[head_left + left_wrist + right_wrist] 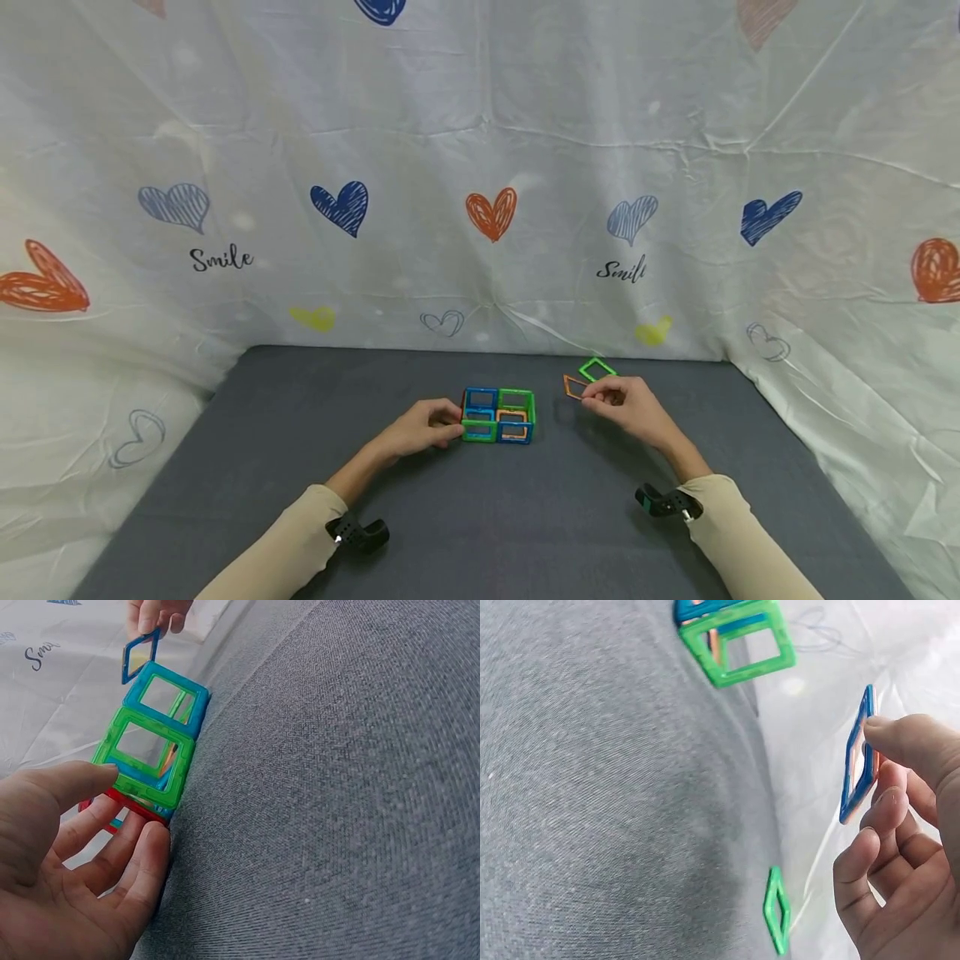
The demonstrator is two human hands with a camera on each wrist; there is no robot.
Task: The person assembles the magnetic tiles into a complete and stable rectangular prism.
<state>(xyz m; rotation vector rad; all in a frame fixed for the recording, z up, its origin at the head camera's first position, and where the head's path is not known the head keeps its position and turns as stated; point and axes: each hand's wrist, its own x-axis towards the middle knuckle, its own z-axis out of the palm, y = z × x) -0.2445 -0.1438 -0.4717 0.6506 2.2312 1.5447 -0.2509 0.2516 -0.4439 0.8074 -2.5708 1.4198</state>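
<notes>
A small box of magnetic tiles, made of blue, green, orange and red square frames, stands on the dark cloth. At its left end my left hand holds it, the thumb on a green tile and the fingers by a red tile. Right of the box, my right hand pinches a square magnetic tile between thumb and fingers, lifted off the cloth. One face looks blue and the other orange; whether it is two stacked tiles I cannot tell.
A loose green tile lies near the back edge of the table, just beyond my right hand. Dark grey cloth covers the table. Behind it hangs a white curtain printed with hearts.
</notes>
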